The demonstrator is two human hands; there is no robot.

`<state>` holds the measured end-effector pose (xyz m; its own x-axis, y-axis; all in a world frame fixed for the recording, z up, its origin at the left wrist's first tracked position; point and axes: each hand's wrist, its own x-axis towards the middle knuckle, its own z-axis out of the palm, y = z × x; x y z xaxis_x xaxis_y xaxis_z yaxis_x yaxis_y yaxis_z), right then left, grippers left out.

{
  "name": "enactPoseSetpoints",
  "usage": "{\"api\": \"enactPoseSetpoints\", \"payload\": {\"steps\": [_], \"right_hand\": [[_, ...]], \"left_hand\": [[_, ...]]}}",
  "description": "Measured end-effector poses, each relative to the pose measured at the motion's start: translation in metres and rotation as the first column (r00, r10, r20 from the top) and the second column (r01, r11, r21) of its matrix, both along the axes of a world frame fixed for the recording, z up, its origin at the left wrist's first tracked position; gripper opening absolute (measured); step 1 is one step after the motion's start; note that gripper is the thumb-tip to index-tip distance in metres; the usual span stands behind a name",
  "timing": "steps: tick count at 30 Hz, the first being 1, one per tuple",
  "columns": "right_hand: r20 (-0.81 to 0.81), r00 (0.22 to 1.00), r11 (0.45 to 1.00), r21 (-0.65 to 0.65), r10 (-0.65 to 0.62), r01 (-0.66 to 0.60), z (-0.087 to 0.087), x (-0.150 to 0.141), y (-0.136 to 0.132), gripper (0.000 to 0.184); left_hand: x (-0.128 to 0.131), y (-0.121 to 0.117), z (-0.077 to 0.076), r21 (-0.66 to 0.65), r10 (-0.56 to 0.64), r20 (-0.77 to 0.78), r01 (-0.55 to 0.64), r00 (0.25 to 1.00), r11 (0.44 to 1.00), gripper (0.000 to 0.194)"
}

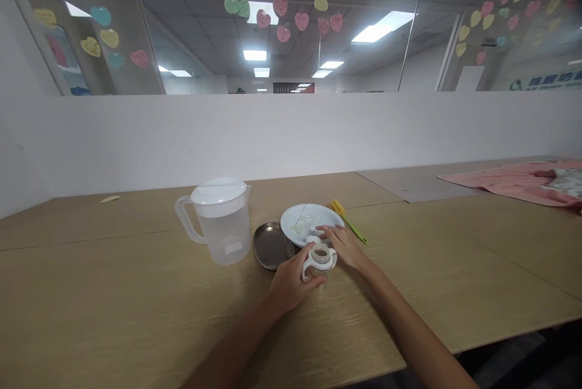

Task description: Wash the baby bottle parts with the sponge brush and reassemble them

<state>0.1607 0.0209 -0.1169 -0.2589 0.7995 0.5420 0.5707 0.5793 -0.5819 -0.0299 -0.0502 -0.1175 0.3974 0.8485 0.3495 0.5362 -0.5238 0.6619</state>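
A clear baby bottle [320,256] with a white two-handled holder stands upright without its cap, its round mouth facing up. My left hand [293,280] wraps around its left side, closed on it. My right hand [343,245] reaches over the near right rim of a white plate [291,213]. Its fingertips pinch a small white bottle part [317,230]; the thumb is mostly hidden. Another white round piece [313,239] lies at the plate's near edge, just behind the bottle. Something pale and translucent [302,223] rests on the plate; its kind is unclear.
Left of the plate is an oval metal dish [268,246], beside a lidded translucent pitcher [225,228]. A brush with yellow bristles and a green handle [357,230] lies behind my right hand. Pink cloth [495,180] spreads at the far right of the wooden table [136,304].
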Motion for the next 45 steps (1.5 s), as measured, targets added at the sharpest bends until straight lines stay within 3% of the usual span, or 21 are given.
{"api": "enactPoseSetpoints", "payload": {"steps": [5, 9, 11, 13, 16, 18, 20, 22, 24, 27, 30, 34, 37, 39, 42, 45], "right_hand": [[-0.065, 0.997, 1.000, -0.004, -0.030, 0.030, 0.002, -0.001, -0.003, 0.050], [-0.101, 0.994, 0.998, 0.042, -0.051, 0.055, 0.001, -0.002, -0.002, 0.046], [-0.129, 0.988, 0.989, 0.104, -0.088, 0.102, 0.000, -0.002, -0.001, 0.044], [-0.181, 0.976, 0.977, 0.148, -0.123, 0.151, -0.001, -0.001, 0.000, 0.042], [-0.280, 0.949, 0.958, 0.200, -0.146, 0.207, -0.004, -0.001, -0.001, 0.044], [-0.325, 0.937, 0.943, 0.251, -0.129, 0.217, -0.006, -0.003, -0.004, 0.046], [-0.315, 0.945, 0.930, 0.311, -0.092, 0.195, -0.008, -0.006, -0.008, 0.047], [-0.251, 0.967, 0.915, 0.378, -0.047, 0.142, -0.010, -0.010, -0.012, 0.045], [-0.190, 0.982, 0.895, 0.434, -0.022, 0.104, -0.013, -0.014, -0.015, 0.045], [-0.178, 0.984, 0.877, 0.468, -0.026, 0.108, -0.016, -0.018, -0.015, 0.046], [-0.182, 0.983, 0.871, 0.475, -0.038, 0.122, -0.017, -0.019, -0.014, 0.047], [-0.162, 0.985, 0.859, 0.494, -0.061, 0.134, -0.017, -0.017, -0.014, 0.046], [-0.154, 0.986, 0.845, 0.517, -0.063, 0.135, -0.016, -0.017, -0.014, 0.044], [-0.162, 0.985, 0.828, 0.544, -0.055, 0.136, -0.016, -0.017, -0.013, 0.043], [-0.171, 0.984, 0.806, 0.575, -0.053, 0.144, -0.017, -0.017, -0.012, 0.041], [-0.173, 0.981, 0.797, 0.580, -0.083, 0.169, -0.018, -0.017, -0.011, 0.040]], "left_hand": [[-0.002, -0.001, 0.000, 0.034, 0.002, -0.037, 0.000, 0.999, 0.999, 0.072], [-0.009, -0.001, 0.000, 0.121, -0.063, 0.016, 0.061, 0.998, 0.991, 0.060], [-0.015, 0.003, 0.001, 0.257, 0.041, 0.105, -0.066, 0.994, 0.964, 0.050], [-0.024, 0.010, 0.005, 0.408, 0.254, 0.241, -0.335, 0.937, 0.850, 0.043], [-0.045, 0.023, 0.014, 0.490, 0.512, 0.504, -0.718, 0.696, 0.494, 0.042], [-0.064, 0.031, 0.019, 0.464, 0.567, 0.627, -0.841, 0.534, 0.279, 0.047], [-0.082, 0.039, 0.019, 0.419, 0.606, 0.668, -0.891, 0.432, 0.173, 0.057], [-0.098, 0.046, 0.015, 0.312, 0.666, 0.666, -0.936, 0.337, 0.161, 0.075], [-0.107, 0.052, 0.010, 0.187, 0.718, 0.645, -0.965, 0.264, 0.187, 0.094], [-0.111, 0.058, 0.003, 0.112, 0.750, 0.622, -0.973, 0.227, 0.202, 0.108], [-0.112, 0.059, 0.003, 0.115, 0.755, 0.616, -0.973, 0.227, 0.199, 0.106], [-0.123, 0.057, 0.007, 0.168, 0.692, 0.647, -0.946, 0.319, 0.278, 0.094], [-0.129, 0.056, 0.010, 0.197, 0.695, 0.626, -0.934, 0.353, 0.297, 0.104], [-0.126, 0.056, 0.012, 0.122, 0.772, 0.579, -0.964, 0.264, 0.238, 0.112], [-0.113, 0.056, 0.017, -0.090, 0.846, 0.526, -0.984, 0.084, 0.154, 0.117], [-0.099, 0.054, 0.021, -0.202, 0.860, 0.508, -0.964, 0.045, 0.170, 0.122]]}}
